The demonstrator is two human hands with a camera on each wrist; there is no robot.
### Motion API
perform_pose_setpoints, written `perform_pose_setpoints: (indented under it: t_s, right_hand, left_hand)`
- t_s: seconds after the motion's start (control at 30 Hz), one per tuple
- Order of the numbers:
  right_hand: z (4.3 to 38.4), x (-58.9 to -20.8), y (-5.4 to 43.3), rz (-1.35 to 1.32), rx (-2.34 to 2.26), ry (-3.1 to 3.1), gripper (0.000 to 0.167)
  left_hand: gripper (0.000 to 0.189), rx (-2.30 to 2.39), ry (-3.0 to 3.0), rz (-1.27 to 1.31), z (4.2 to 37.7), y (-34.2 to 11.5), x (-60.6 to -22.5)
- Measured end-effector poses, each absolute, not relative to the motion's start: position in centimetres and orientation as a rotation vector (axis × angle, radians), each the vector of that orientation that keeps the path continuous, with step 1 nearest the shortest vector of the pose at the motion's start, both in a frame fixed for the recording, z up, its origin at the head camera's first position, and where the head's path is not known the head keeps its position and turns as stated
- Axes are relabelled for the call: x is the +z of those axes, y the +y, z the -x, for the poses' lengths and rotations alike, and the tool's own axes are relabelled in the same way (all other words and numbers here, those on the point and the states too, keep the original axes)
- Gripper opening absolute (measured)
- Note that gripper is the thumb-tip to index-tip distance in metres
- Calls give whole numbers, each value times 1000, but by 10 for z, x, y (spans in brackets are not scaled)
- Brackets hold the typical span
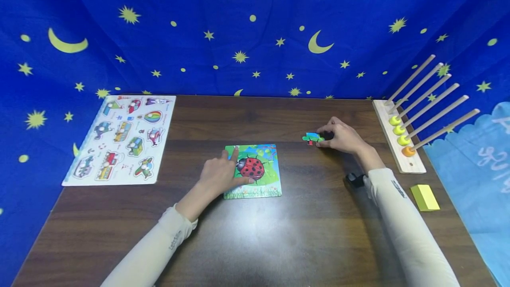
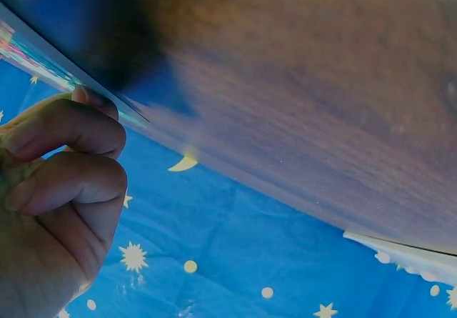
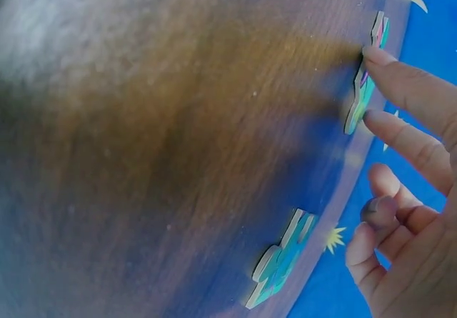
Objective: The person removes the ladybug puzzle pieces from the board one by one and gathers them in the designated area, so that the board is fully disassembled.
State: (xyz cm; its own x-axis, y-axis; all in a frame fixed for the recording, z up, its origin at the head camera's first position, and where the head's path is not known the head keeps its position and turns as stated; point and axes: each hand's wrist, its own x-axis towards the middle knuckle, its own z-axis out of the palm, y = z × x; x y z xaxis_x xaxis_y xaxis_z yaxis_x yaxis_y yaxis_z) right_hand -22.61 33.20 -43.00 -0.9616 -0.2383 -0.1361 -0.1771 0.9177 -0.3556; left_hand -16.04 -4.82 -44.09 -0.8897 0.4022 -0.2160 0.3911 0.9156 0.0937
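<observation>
A square ladybug jigsaw puzzle (image 1: pixel 260 163) lies mid-table. My left hand (image 1: pixel 220 172) rests at its left side, with the index finger stretched to the upper left corner and the thumb across the ladybug. In the left wrist view, the other fingers (image 2: pixel 78 121) are curled beside the board's edge. Away to the right, my right hand (image 1: pixel 345 136) pinches a small puzzle piece (image 3: pixel 362 82) between thumb and index finger, close over the table. A second green-blue puzzle piece (image 3: pixel 282 261) lies apart from it in the right wrist view.
A vehicle peg puzzle board (image 1: pixel 123 141) lies at the back left. At the right edge stands a wooden base with tall pegs and beads (image 1: pixel 399 136). A yellow block (image 1: pixel 424 197) sits beside the right forearm. A blue star-patterned cloth (image 1: pixel 223 34) hangs behind the table.
</observation>
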Motion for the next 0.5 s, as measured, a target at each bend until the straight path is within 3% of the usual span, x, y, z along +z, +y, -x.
perform_pose_setpoints:
  t_s: [0.23,0.5]
  right_hand:
    - [218,-425,312,454,-606,2991,59]
    - [199,-416,229,787,-688,2848,54]
  left_hand:
    - [112,52,2846,-585,160,-49,-439]
    - [114,10,2866,-642,162,-51,-439]
